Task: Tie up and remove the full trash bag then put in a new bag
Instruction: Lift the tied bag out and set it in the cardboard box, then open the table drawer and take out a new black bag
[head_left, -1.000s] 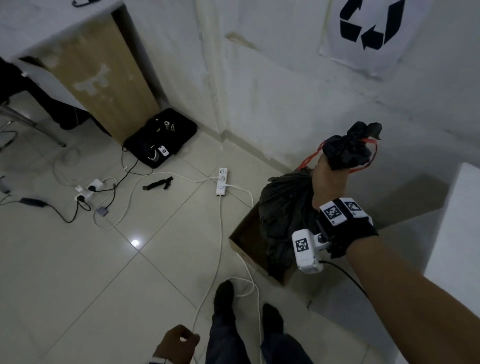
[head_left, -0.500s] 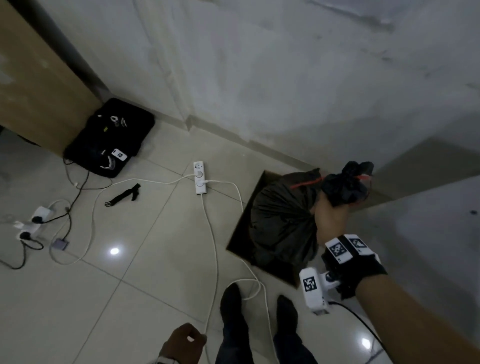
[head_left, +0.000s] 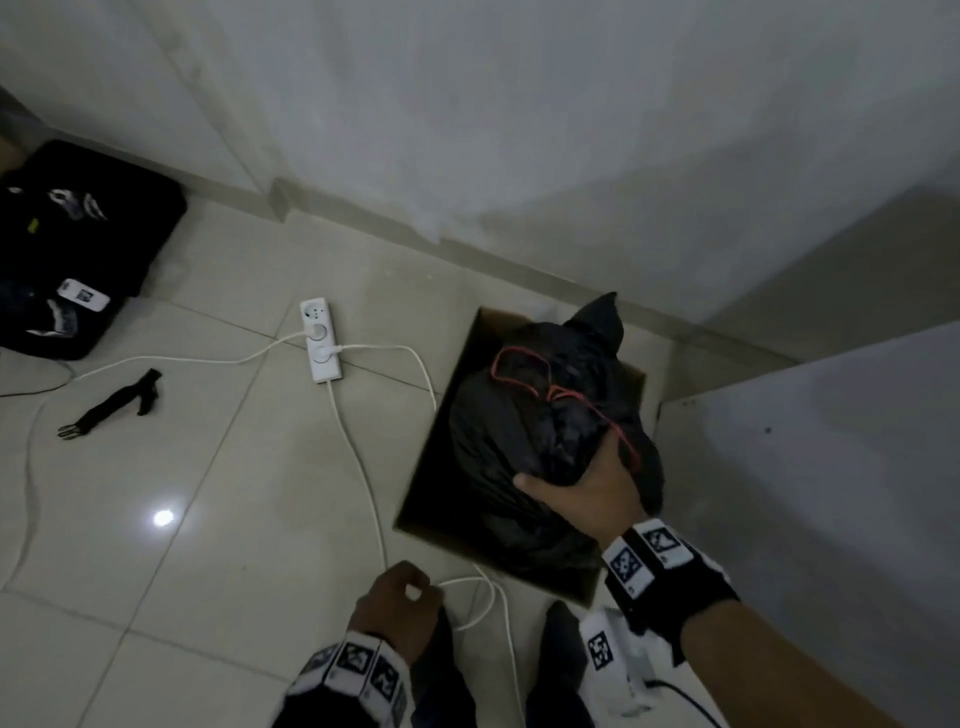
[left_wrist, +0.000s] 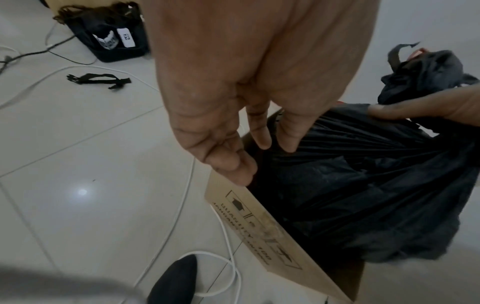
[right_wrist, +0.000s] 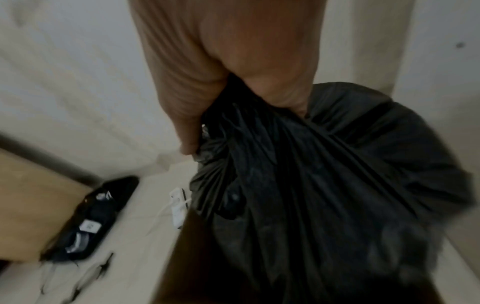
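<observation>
A full black trash bag (head_left: 519, 441) sits in an open cardboard box (head_left: 571, 587) on the tiled floor by the wall. Its neck is gathered, and a red drawstring (head_left: 524, 364) loops over the top. My right hand (head_left: 571, 483) grips the bunched neck from the near side; the right wrist view shows this hand (right_wrist: 233, 115) clenched on the plastic (right_wrist: 324, 174). My left hand (head_left: 410, 592) hangs near the box's front left corner, fingers loosely curled and holding nothing. In the left wrist view its fingertips (left_wrist: 233, 164) hover just above the box wall (left_wrist: 259, 222), beside the bag (left_wrist: 363, 185).
A white power strip (head_left: 322, 340) and its white cables (head_left: 363, 467) lie on the floor left of the box, running down past my feet (head_left: 561, 639). A black strap (head_left: 114, 402) and an open black case (head_left: 78, 249) lie further left. A white cabinet (head_left: 805, 467) stands right of the box.
My right hand has come down with the bag, from raised above the box to resting low in it. My left hand has moved up toward the box corner.
</observation>
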